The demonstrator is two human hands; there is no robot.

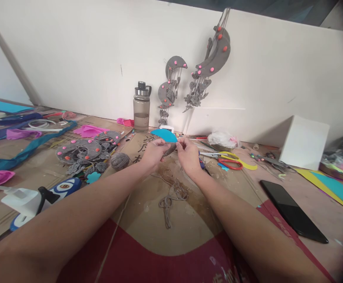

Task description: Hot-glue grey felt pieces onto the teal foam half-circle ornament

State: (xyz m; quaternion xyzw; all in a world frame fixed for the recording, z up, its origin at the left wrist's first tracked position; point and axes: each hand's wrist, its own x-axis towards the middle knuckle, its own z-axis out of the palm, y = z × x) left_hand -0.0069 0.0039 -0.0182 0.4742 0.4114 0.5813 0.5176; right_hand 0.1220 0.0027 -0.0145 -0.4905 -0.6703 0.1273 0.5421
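Note:
Both my hands pinch a crescent-shaped piece above the cardboard. Its upper part is bare blue (164, 135), and its lower right part looks covered in grey yarn (169, 149). My left hand (155, 152) grips the lower edge from the left, fingertips closed. On the right end, the thumb and fingers of my right hand (188, 154) are pressed together. Loose grey yarn (173, 196) lies tangled on the cardboard below my hands. A ball of grey yarn (120, 160) sits left of my left hand. My fingertips partly hide the piece.
Grey crescents with pink dots (81, 151) lie at left; similar ones hang on the wall (221, 55). A water bottle (142, 108) stands behind. To the right are red-handled scissors (230, 164) and a phone (292, 210). A power strip (62, 188) with a charger is at left.

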